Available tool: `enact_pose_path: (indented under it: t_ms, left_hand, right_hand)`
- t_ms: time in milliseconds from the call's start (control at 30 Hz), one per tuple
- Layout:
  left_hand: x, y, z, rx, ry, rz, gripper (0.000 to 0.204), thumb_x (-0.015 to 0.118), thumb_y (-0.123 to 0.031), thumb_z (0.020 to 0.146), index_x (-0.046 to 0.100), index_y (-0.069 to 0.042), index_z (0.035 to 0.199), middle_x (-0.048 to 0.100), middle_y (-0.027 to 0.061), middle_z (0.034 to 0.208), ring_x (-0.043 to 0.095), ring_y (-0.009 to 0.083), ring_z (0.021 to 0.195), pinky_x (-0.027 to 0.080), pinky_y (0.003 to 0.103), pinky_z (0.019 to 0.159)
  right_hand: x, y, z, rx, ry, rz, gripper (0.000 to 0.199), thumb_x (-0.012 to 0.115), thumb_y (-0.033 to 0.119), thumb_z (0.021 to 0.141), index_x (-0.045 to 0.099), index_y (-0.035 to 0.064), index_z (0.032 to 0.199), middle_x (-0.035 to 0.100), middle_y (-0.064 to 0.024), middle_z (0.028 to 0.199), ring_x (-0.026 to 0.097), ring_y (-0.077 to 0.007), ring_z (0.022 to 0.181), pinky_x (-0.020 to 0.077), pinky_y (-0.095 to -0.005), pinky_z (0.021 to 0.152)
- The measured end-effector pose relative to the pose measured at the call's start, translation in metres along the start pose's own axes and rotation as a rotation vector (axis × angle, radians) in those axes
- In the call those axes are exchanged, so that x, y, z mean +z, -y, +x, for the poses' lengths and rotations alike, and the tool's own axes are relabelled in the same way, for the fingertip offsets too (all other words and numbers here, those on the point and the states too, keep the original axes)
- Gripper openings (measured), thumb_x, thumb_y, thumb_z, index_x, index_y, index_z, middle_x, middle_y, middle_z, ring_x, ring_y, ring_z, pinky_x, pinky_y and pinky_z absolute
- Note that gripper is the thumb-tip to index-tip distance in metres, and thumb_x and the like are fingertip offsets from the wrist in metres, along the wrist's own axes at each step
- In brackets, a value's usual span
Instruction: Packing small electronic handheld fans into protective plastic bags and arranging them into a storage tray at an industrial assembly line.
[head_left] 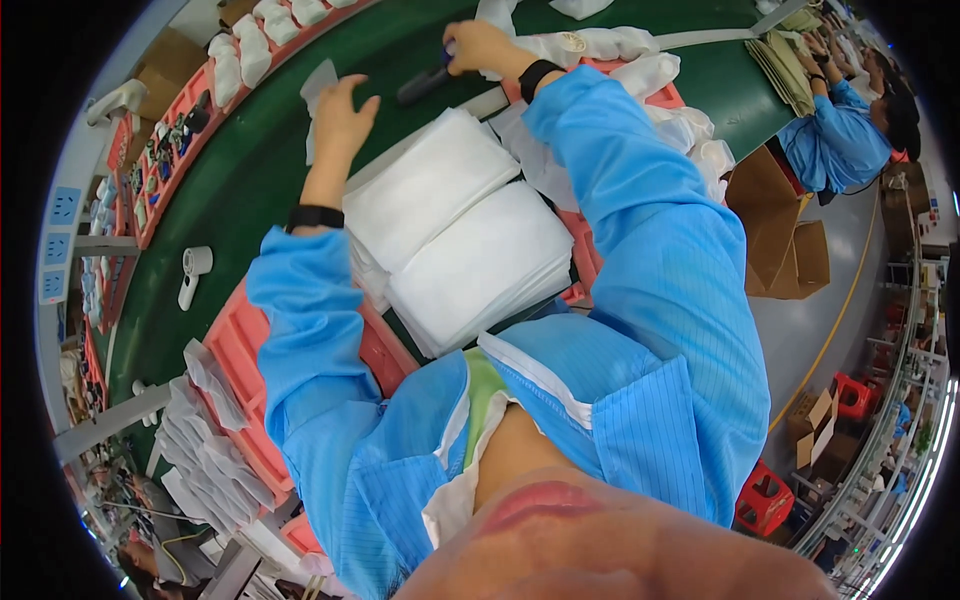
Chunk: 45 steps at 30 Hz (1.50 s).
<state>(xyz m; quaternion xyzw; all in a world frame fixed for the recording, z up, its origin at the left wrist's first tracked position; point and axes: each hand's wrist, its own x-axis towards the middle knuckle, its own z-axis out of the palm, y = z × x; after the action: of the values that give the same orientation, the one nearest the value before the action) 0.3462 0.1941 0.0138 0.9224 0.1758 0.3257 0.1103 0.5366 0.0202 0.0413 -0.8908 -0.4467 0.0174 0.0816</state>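
I find the work at the pick-up step: the right hand (478,47) closes around a dark pen-like tool (425,84) on the green tabletop (250,190). The left hand (343,112), fingers spread, presses a thin white sheet (318,85) (beyond the white stacks (455,225)). My judgement: the next move needs the sheet held steady.

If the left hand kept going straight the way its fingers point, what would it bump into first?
Most likely the thin white sheet on the green belt: the left hand reaches up the picture with its fingertips already at the sheet's edge. Whether they touch it is unclear.
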Motion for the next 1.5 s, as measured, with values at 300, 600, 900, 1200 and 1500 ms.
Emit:
enact_pose_path:
  t_ms: [300,600,900,1200,1500]
  left_hand:
    - [0.005,-0.125,-0.068,0.019,0.473,-0.01,0.025,0.068,-0.03,0.08,0.064,-0.007,0.089,0.063,0.0126,0.091,0.064,0.0329,0.08,0.051,0.041,0.068]
    - [0.007,-0.083,-0.069,-0.078,0.457,-0.401,0.021,0.067,-0.023,0.083,0.065,-0.003,0.088,0.065,0.0118,0.081,0.063,0.0246,0.073,0.049,0.037,0.063]
    - [-0.109,-0.104,-0.089,-0.294,0.38,-1.032,0.012,0.064,-0.014,0.089,0.063,-0.002,0.088,0.055,-0.0035,0.07,0.047,0.0037,0.061,0.037,0.019,0.055]
    - [-0.183,-0.132,-0.124,-0.287,0.261,-1.133,0.012,0.063,-0.013,0.09,0.062,-0.002,0.092,0.052,-0.0049,0.07,0.042,0.0019,0.058,0.032,0.018,0.053]
    - [-0.225,-0.15,-0.185,-0.308,0.172,-1.089,0.014,0.062,-0.014,0.091,0.063,0.0,0.092,0.049,-0.0059,0.074,0.036,0.0015,0.063,0.025,0.019,0.053]
  right_hand:
    - [-0.093,0.043,-0.042,-0.149,-0.629,0.569,0.054,0.083,0.031,0.055,0.066,-0.0001,0.095,0.066,-0.0201,0.084,0.066,-0.033,0.084,0.0516,-0.0377,0.077]
    - [-0.145,0.018,-0.133,-0.236,-0.453,0.678,0.052,0.082,0.022,0.059,0.061,-0.0001,0.102,0.064,-0.0124,0.086,0.062,-0.0219,0.081,0.0493,-0.0323,0.076]
    - [-0.148,0.046,-0.204,-0.415,-0.33,0.731,0.054,0.075,0.011,0.061,0.053,0.0028,0.111,0.058,-0.0091,0.097,0.057,-0.0198,0.092,0.0448,-0.03,0.083]
    - [-0.169,0.082,-0.262,-0.667,-0.556,0.592,0.058,0.074,0.006,0.058,0.053,0.0018,0.112,0.056,-0.0103,0.103,0.056,-0.0211,0.094,0.0444,-0.0307,0.084]
    - [-0.156,0.112,-0.345,-0.657,-0.706,0.872,0.062,0.083,0.011,0.06,0.052,-0.0001,0.112,0.056,-0.0155,0.103,0.057,-0.0248,0.096,0.0452,-0.0328,0.084]
